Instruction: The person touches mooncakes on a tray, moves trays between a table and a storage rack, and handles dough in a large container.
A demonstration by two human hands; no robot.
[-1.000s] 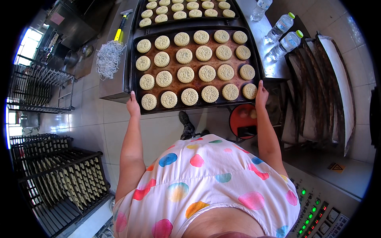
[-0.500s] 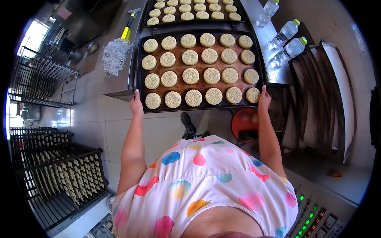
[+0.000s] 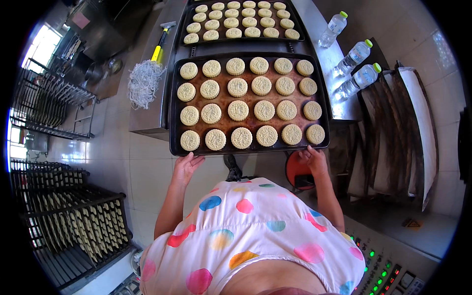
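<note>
A dark baking tray (image 3: pixel 223 127) bears several rows of round, pale, stamped pastries (image 3: pixel 238 111). It rests on a metal table (image 3: pixel 152 120), its near edge jutting out over the side toward me. At the tray's near left corner is my left hand (image 3: pixel 184 169), thumb tip against the rim and fingers stretched apart just below it. My right hand (image 3: pixel 314 159) grips the near right part of the rim, thumb on top and fingers bent. How far the fingers reach beneath the tray is hidden.
Beyond lies another tray of pastries (image 3: pixel 233 33). A yellow-handled scraper (image 3: pixel 157 51) and tangled white strands (image 3: pixel 144 83) sit on the left; water bottles (image 3: pixel 355 56) stand on the right. A loaded rack (image 3: pixel 98 226) is at lower left, a red stool (image 3: pixel 298 172) under the tray's right, a control panel (image 3: pixel 378 263) at lower right.
Both hands have left the tray's side edges and moved inward to its near edge. The left fingers have spread. The whole scene sits lower in the picture; the tray keeps about the same place on the table.
</note>
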